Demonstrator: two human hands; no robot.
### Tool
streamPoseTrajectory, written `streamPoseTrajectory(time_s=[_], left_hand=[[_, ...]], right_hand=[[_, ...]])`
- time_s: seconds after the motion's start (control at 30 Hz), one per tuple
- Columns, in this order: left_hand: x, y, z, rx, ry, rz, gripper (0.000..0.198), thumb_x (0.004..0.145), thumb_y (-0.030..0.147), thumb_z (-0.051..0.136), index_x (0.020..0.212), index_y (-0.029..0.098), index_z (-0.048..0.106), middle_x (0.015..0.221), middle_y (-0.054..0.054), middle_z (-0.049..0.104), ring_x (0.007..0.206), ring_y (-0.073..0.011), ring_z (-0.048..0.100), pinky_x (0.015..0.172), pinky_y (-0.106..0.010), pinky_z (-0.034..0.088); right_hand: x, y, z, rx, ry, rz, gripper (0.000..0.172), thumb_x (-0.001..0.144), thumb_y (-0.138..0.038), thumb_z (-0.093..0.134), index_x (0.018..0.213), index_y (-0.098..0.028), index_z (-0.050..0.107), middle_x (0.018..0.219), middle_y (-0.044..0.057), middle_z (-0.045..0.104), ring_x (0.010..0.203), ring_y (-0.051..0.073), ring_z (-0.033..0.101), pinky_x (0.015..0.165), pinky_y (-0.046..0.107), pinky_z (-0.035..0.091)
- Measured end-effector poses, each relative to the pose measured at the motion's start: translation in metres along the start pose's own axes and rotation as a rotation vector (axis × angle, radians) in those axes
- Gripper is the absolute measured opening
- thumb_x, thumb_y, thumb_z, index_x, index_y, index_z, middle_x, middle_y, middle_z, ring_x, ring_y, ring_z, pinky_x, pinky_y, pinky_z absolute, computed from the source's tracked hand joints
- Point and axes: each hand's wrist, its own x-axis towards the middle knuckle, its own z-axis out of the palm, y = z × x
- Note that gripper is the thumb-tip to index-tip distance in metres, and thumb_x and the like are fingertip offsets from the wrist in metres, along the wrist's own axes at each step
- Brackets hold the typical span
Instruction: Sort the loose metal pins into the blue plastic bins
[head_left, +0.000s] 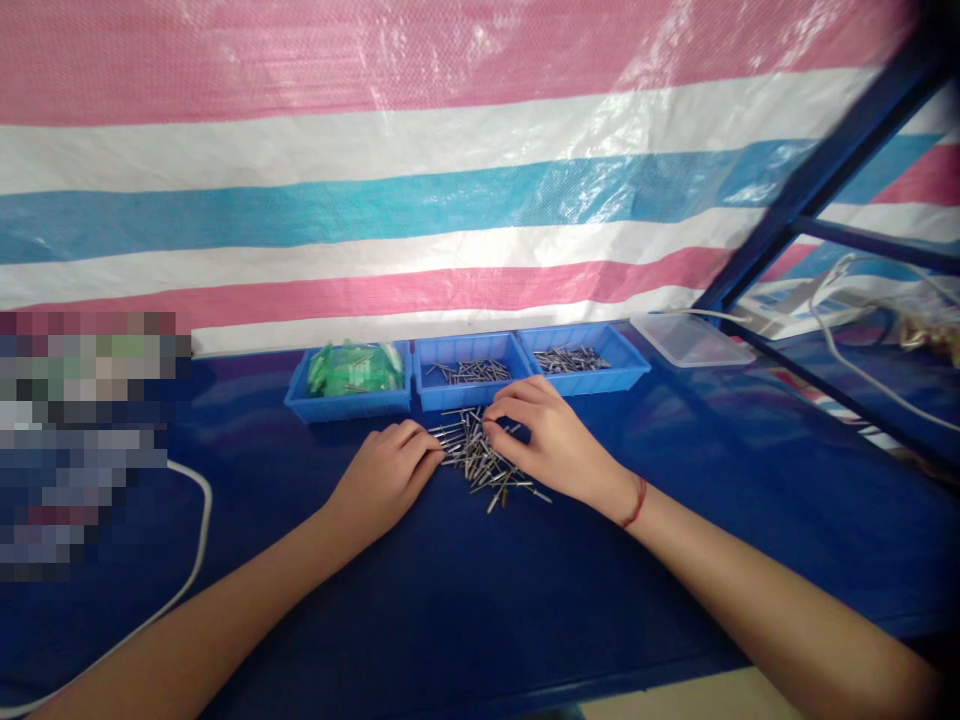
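A loose pile of silver blind rivets [480, 460] lies on the blue tabletop between my two hands. At the pile's left edge, my left hand [386, 470] is closed, thumb against fingers, with several rivets sticking out to the right from its fingertips. My right hand [544, 435] reaches over the pile's upper right side. Its thumb and index fingertips come close together on a rivet among the others, while the remaining fingers curl above. Part of the pile is hidden under this hand.
Behind the pile stand three joined blue bins: the left bin [349, 404] holds green packets, the middle bin [431, 352] and right bin [626, 365] hold rivets. A clear plastic lid [690, 338] lies to their right. A white cable [204, 520] runs at left; a blue metal frame [810, 200] rises at right.
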Motion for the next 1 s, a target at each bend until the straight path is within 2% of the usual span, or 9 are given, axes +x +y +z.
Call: streamPoseTrajectory(time_s=[0.27, 0.47, 0.53, 0.6, 0.73, 0.83, 1.0], left_hand=[[0.000, 0.001, 0.001, 0.031, 0.096, 0.063, 0.023, 0.098, 0.025, 0.038, 0.091, 0.017, 0.058, 0.090, -0.003, 0.063, 0.083, -0.0176, 0.057, 0.072, -0.031, 0.038], [-0.004, 0.010, -0.005, -0.079, 0.257, 0.149, 0.020, 0.097, 0.022, 0.040, 0.093, 0.018, 0.059, 0.091, -0.003, 0.065, 0.086, -0.0158, 0.060, 0.077, -0.031, 0.040], [-0.004, 0.014, -0.005, -0.177, 0.296, 0.109, 0.016, 0.096, 0.023, 0.044, 0.095, 0.019, 0.059, 0.092, -0.002, 0.066, 0.086, -0.0149, 0.060, 0.079, -0.029, 0.043], [-0.005, 0.017, -0.004, -0.323, 0.314, -0.001, 0.012, 0.092, 0.026, 0.051, 0.099, 0.020, 0.059, 0.091, -0.001, 0.066, 0.082, -0.0138, 0.061, 0.077, -0.027, 0.046], [-0.007, 0.020, 0.001, -0.609, 0.305, -0.224, 0.019, 0.086, 0.031, 0.058, 0.101, 0.020, 0.059, 0.088, -0.001, 0.067, 0.076, -0.0138, 0.063, 0.073, -0.026, 0.050], [-0.007, 0.020, 0.003, -0.703, 0.273, -0.269, 0.017, 0.085, 0.033, 0.058, 0.094, 0.020, 0.062, 0.086, -0.001, 0.067, 0.077, -0.0148, 0.063, 0.072, -0.026, 0.050], [-0.006, 0.020, 0.002, -0.730, 0.257, -0.263, 0.014, 0.085, 0.031, 0.058, 0.088, 0.019, 0.064, 0.082, -0.001, 0.067, 0.074, -0.0140, 0.062, 0.069, -0.025, 0.049]], right_hand=[[-0.003, -0.011, 0.005, 0.065, -0.076, -0.067, 0.011, 0.085, -0.026, 0.060, 0.089, -0.018, 0.067, 0.091, 0.006, 0.065, 0.088, 0.020, 0.055, 0.084, 0.036, 0.043], [-0.005, -0.018, 0.008, 0.088, -0.151, -0.107, 0.016, 0.089, -0.024, 0.055, 0.080, -0.019, 0.067, 0.090, 0.006, 0.064, 0.089, 0.019, 0.054, 0.083, 0.036, 0.044], [-0.005, -0.020, 0.008, 0.114, -0.145, -0.114, 0.015, 0.088, -0.023, 0.056, 0.079, -0.019, 0.066, 0.089, 0.006, 0.064, 0.088, 0.019, 0.055, 0.082, 0.036, 0.044], [-0.005, -0.022, 0.007, 0.152, -0.125, -0.116, 0.014, 0.088, -0.022, 0.057, 0.078, -0.020, 0.066, 0.088, 0.006, 0.064, 0.087, 0.019, 0.056, 0.081, 0.035, 0.044], [-0.005, -0.026, 0.007, 0.232, -0.083, -0.093, 0.012, 0.087, -0.022, 0.058, 0.077, -0.020, 0.064, 0.088, 0.005, 0.064, 0.084, 0.018, 0.057, 0.078, 0.034, 0.046], [-0.005, -0.028, 0.009, 0.259, -0.058, -0.078, 0.011, 0.087, -0.023, 0.058, 0.078, -0.021, 0.064, 0.088, 0.005, 0.065, 0.084, 0.018, 0.058, 0.079, 0.035, 0.046], [-0.006, -0.031, 0.010, 0.262, -0.051, -0.055, 0.007, 0.086, -0.020, 0.060, 0.080, -0.020, 0.064, 0.088, 0.005, 0.066, 0.083, 0.018, 0.058, 0.079, 0.034, 0.045]])
